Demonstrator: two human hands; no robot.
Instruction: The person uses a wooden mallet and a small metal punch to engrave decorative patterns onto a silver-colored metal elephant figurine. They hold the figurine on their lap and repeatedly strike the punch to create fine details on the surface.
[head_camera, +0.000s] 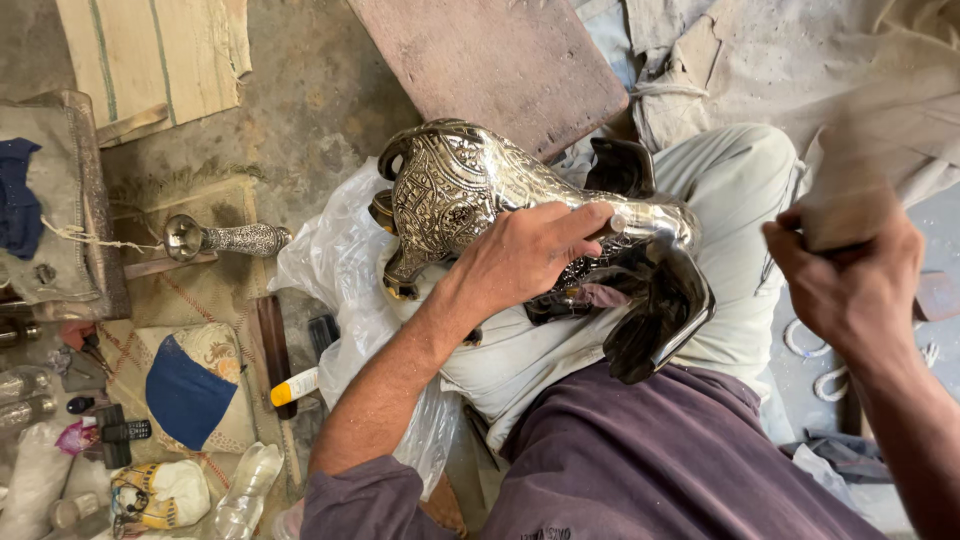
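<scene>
Engraved silver vessel (470, 190) | shiny, on lap | left hand (525, 255) steadies it

The metal vessel (480, 190) lies on the lap (over plastic sheeting (340, 270)), a wooden board (490, 60) beyond it.

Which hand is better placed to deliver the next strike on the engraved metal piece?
Right. The right hand is raised clear of the engraved metal piece, gripping a blurred block-like striker. The left hand is occupied pressing a small tool against it.
</scene>
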